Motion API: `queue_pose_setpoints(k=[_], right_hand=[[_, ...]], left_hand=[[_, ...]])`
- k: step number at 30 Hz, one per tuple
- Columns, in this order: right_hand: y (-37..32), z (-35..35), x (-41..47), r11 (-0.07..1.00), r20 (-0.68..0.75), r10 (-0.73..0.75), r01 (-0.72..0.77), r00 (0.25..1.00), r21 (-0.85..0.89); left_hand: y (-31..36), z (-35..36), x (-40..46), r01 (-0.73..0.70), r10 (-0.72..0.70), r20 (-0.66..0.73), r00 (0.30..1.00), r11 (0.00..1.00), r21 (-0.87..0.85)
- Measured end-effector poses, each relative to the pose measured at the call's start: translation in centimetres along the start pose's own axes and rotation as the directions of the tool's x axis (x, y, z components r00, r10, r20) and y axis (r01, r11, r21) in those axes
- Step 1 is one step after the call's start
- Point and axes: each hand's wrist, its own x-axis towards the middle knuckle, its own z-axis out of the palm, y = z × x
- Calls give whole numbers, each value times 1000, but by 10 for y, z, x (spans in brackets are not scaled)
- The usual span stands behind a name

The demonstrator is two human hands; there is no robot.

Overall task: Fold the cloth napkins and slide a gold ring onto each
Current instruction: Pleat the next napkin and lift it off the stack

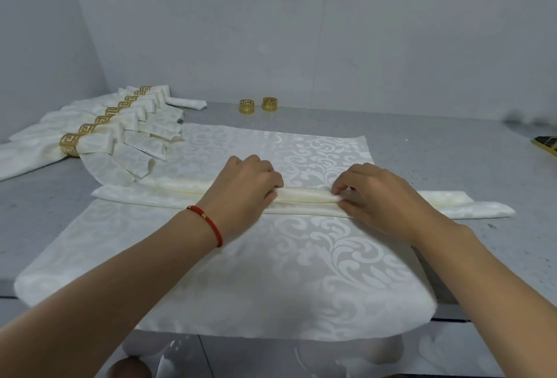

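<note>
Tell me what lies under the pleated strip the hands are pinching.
Under the pleated strip lies a flat white patterned napkin on the grey table. Left hand and right hand hide the strip's middle.

Napkin flat on counter, near edge overhanging at 6 o'clock. Pleated fold runs 9-to-3 across its middle; left hand and right hand on it side by side. Ringed napkins rowed at 10 o'clock, overlapping napkin's corner. Two loose rings at 12, beyond napkin.
</note>
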Motion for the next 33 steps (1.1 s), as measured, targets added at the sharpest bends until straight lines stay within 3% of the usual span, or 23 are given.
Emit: queue_pose_setpoints(k=[5,9,13,16,19,21,23,26,29,33], right_hand=[[-5,-3,-15,998,-39,-24,27,999,56],[-13,-2,-20,997,-71,-73,73,995,-5],[-28,-14,0,994,18,-13,15,1000,-113],[-43,-10,27,998,-59,29,-32,998,-46],[-59,11,51,993,88,92,-98,992,71],[-61,31,54,992,220,117,-126,969,27],[-58,45,49,994,232,106,-106,967,-10],[-55,49,45,992,240,100,-114,966,45],[-53,44,49,976,332,106,-162,937,147],[-49,47,49,987,355,80,-125,931,105]], left_hand=[[16,-6,-21,17,-19,-30,999,998,-62],[25,-8,-41,31,-43,-119,992,994,-102],[35,-6,-53,123,-139,-81,987,977,-177],[39,-1,-55,169,-186,-67,980,963,-210],[43,-2,-53,151,-176,-108,978,967,-206],[42,-5,-48,137,-175,-150,973,963,-234],[42,-15,-35,222,-240,-47,970,944,-246],[40,-26,-11,390,-374,247,894,921,-18],[40,-32,7,340,-376,408,832,927,161],[32,-43,26,284,-357,551,754,934,216]])
